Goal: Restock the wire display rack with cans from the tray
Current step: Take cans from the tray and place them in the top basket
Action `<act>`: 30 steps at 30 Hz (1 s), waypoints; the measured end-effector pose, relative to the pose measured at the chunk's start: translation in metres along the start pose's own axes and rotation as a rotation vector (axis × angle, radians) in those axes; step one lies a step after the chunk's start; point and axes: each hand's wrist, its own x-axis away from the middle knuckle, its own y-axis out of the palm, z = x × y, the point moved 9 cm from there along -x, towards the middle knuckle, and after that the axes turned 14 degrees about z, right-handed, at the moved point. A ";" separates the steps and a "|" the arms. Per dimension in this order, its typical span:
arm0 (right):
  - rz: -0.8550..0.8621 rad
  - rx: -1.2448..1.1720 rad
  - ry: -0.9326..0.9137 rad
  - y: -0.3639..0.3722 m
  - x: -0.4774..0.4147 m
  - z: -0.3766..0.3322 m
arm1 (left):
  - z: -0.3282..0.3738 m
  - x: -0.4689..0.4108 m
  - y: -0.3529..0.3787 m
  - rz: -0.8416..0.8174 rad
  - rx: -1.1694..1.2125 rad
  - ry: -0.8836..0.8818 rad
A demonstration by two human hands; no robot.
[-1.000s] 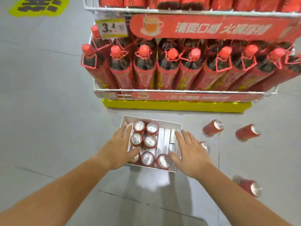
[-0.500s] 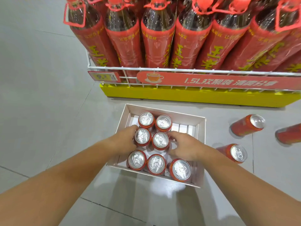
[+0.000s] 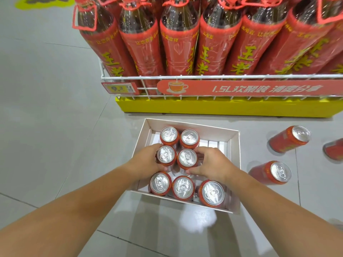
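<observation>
Both hands down in the tray on the floor. Left hand curled round the left middle can, fingers wrapping its side. Right hand curled round the can beside it. Two more cans beyond the hands, three nearer than them, all upright. Three loose cans lie on their sides on the floor to the right of the right hand. Wire rack of big bottles stands just past the tray.

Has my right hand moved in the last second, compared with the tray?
Yes. The right hand went from the tray's right edge inward onto the middle-row can.
</observation>
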 end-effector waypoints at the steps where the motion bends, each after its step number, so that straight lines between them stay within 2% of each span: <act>1: 0.007 -0.027 -0.003 0.000 0.001 0.000 | 0.001 0.001 0.000 0.001 0.006 0.005; 7: 0.039 -0.219 0.039 -0.013 0.005 -0.003 | 0.014 0.001 -0.015 0.006 0.116 0.010; 11: 0.066 -0.366 0.111 -0.038 0.004 -0.011 | 0.020 0.000 -0.035 -0.007 0.277 -0.087; 17: 0.051 -0.569 0.088 -0.083 0.002 -0.057 | 0.050 -0.004 -0.070 -0.031 0.450 -0.114; 24: 0.113 -0.685 0.001 -0.144 0.003 -0.136 | 0.126 -0.003 -0.134 0.049 0.575 -0.060; 30: 0.182 -0.723 -0.053 -0.230 0.029 -0.224 | 0.224 0.025 -0.210 0.129 0.636 0.052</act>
